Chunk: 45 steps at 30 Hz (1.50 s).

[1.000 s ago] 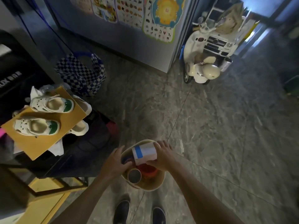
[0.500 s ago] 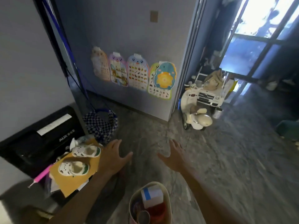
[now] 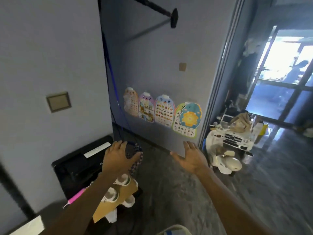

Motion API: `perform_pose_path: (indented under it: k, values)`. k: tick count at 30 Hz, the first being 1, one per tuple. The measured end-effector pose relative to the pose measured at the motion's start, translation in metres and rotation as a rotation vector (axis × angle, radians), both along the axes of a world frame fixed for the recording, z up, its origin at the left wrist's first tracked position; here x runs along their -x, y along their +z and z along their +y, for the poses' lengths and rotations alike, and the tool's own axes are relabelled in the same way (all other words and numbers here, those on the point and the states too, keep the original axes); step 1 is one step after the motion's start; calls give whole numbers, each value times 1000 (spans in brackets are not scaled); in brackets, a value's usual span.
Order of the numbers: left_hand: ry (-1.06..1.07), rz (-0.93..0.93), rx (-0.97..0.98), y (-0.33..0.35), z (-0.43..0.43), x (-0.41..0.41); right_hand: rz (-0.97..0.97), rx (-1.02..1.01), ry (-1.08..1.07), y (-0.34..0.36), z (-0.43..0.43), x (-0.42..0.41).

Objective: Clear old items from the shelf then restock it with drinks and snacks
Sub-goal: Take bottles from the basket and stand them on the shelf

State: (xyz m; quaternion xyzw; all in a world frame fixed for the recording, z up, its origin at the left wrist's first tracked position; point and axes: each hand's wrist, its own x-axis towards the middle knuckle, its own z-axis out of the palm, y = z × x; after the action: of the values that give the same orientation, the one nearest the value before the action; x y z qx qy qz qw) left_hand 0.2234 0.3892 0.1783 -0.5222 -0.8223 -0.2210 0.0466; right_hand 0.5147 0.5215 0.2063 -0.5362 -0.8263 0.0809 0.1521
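Both my hands are raised in front of me and hold nothing. My left hand (image 3: pixel 116 156) is open with fingers spread, above the low stand at the left. My right hand (image 3: pixel 190 156) is open too, palm turned inward, over the floor. Only the top rim of the round basket (image 3: pixel 176 231) shows at the bottom edge, with a white and blue box inside it. No shelf with drinks or snacks is in view.
A yellow board (image 3: pixel 118 199) with small white shoes lies on a stand at the lower left, beside a black appliance (image 3: pixel 79 165) and a checkered bag (image 3: pixel 135 160). White toy scooter (image 3: pixel 223 160) and toy car (image 3: pixel 237 141) stand by the doorway at right. Posters hang on the wall.
My hands have let go of the basket on the floor and risen, open. My view has tilted up from the floor to the wall and doorway.
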Motion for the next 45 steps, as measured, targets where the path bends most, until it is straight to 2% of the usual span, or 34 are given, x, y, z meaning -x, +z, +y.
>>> perform_pose_path:
  k: [7,14,26,33,39,45]
  values:
    - [264,-3,-5,10,-113,11,13,59,281,8,-38,59]
    - [590,-47,-23,9,-262,-44,-16,54,628,13,-135,99]
    - [1185,32,-23,11,-577,-158,-46,80,1241,10,-394,159]
    - [1467,80,-38,7,-735,-233,-24,72,1490,6,-570,170]
    - [1637,40,-7,-8,-857,-296,-86,94,1663,-6,-715,149]
    - [1721,-37,-17,-37,-945,-328,-120,61,1767,-41,-818,142]
